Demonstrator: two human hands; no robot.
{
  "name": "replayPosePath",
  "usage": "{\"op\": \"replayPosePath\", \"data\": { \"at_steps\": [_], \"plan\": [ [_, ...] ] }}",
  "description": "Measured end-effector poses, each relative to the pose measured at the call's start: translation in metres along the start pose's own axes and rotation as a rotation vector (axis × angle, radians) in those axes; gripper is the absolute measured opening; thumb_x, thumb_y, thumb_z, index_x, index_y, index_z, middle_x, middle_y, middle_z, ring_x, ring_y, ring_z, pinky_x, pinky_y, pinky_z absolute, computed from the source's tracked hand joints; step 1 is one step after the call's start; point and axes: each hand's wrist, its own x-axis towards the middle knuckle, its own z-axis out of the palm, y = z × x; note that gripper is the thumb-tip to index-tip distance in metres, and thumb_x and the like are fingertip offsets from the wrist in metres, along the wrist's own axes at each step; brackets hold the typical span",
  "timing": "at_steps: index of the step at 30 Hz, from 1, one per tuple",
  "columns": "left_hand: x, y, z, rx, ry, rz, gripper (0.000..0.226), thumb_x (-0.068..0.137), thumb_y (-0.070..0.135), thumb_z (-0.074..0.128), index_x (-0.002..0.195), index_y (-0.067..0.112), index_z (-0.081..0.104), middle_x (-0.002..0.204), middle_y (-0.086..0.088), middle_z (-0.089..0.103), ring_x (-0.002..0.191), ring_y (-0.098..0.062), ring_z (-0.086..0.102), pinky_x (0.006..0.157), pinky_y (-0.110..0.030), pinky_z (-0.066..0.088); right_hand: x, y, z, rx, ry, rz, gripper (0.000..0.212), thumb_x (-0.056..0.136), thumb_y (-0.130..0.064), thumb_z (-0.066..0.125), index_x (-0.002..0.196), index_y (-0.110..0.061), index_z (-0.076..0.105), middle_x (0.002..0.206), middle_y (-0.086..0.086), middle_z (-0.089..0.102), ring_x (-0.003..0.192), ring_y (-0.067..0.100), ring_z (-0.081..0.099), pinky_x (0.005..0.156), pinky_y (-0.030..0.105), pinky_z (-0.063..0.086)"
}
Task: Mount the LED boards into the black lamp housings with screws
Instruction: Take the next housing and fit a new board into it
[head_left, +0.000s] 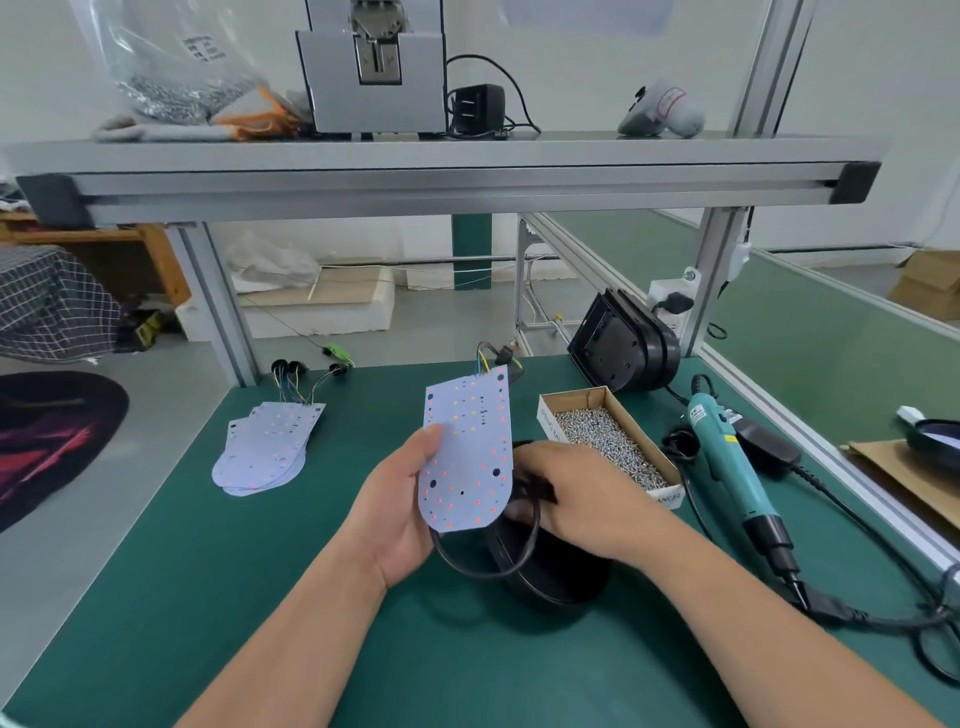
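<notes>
While the board (467, 457) hides the right hand's (582, 496) fingertips, its grip curls round a cable (536, 519) above the half-covered housing (561, 587). The left hand's (395, 514) grip pinches the board over the housing's left edge. Beyond the housing, a box (571, 399) holds screws (608, 441).

Matt green tabletop (208, 545); glossy black plastic lamp housing (558, 577); shiny metal screws (608, 441) in a brown cardboard box (649, 431); smooth white LED board (467, 457)
</notes>
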Motion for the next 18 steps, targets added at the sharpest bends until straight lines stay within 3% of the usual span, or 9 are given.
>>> {"op": "replayPosePath", "data": {
  "at_steps": [2,4,7,10,12,14,16,18],
  "plan": [
    [0.000,0.000,0.001,-0.004,0.027,0.009,0.047,0.108,0.040,0.051,0.143,0.010,0.064,0.138,-0.014,0.071,0.123,-0.034,0.070,0.096,-0.044,0.057,-0.003,0.001,-0.010,0.126,-0.073,0.023,0.033,0.090,-0.015,0.076,0.095,-0.046,0.064,0.088,-0.015,0.068,0.080,0.005,0.060,0.073,0.023,0.044],
    [0.000,0.000,0.002,-0.011,0.042,0.040,0.046,0.109,0.039,0.051,0.142,0.011,0.064,0.136,-0.013,0.072,0.123,-0.033,0.071,0.098,-0.045,0.055,-0.008,0.001,-0.022,0.420,-0.134,0.138,0.043,0.089,-0.005,0.062,0.105,-0.044,0.071,0.086,-0.012,0.076,0.076,0.005,0.068,0.070,0.018,0.050],
    [0.000,-0.001,0.003,-0.012,0.058,0.095,0.044,0.110,0.038,0.049,0.140,0.012,0.065,0.134,-0.010,0.074,0.120,-0.030,0.073,0.093,-0.044,0.058,-0.006,0.007,-0.025,0.593,-0.155,0.248,0.032,0.096,-0.014,0.062,0.123,-0.026,0.074,0.088,0.006,0.078,0.070,0.019,0.071,0.061,0.022,0.050],
    [0.000,-0.002,0.003,-0.002,0.031,0.102,0.046,0.109,0.041,0.048,0.141,0.011,0.065,0.137,-0.013,0.071,0.124,-0.033,0.071,0.098,-0.046,0.057,0.001,-0.003,-0.009,0.577,-0.050,0.289,0.024,0.094,-0.001,0.071,0.114,-0.014,0.069,0.095,0.013,0.076,0.069,0.024,0.068,0.060,0.033,0.054],
    [0.000,-0.004,0.004,0.016,0.017,0.108,0.048,0.108,0.042,0.050,0.142,0.012,0.065,0.139,-0.013,0.070,0.127,-0.035,0.069,0.101,-0.048,0.055,0.004,-0.010,0.004,0.538,0.052,0.328,0.018,0.093,-0.001,0.071,0.100,-0.017,0.068,0.086,0.005,0.076,0.060,0.017,0.065,0.059,0.032,0.052],
    [0.001,-0.005,0.005,0.012,0.009,0.131,0.046,0.107,0.041,0.052,0.141,0.013,0.067,0.141,-0.014,0.069,0.128,-0.035,0.068,0.096,-0.047,0.059,0.006,-0.013,0.012,0.411,0.157,0.326,0.025,0.091,-0.006,0.068,0.084,-0.030,0.066,0.074,-0.017,0.072,0.055,0.002,0.060,0.059,0.019,0.045],
    [0.001,-0.004,0.005,-0.010,0.005,0.152,0.041,0.107,0.039,0.053,0.136,0.016,0.072,0.142,-0.012,0.069,0.126,-0.032,0.069,0.089,-0.044,0.062,0.006,-0.014,0.013,0.263,0.197,0.286,0.035,0.090,-0.007,0.063,0.076,-0.039,0.064,0.069,-0.035,0.064,0.064,-0.007,0.059,0.059,0.011,0.039],
    [-0.001,-0.005,0.006,-0.009,-0.008,0.163,0.037,0.108,0.039,0.052,0.130,0.020,0.076,0.142,-0.009,0.069,0.125,-0.028,0.070,0.086,-0.041,0.063,0.006,-0.017,0.013,0.228,0.204,0.262,0.036,0.091,-0.005,0.059,0.078,-0.038,0.066,0.072,-0.032,0.066,0.071,-0.007,0.060,0.062,0.011,0.040]
  ]
}}
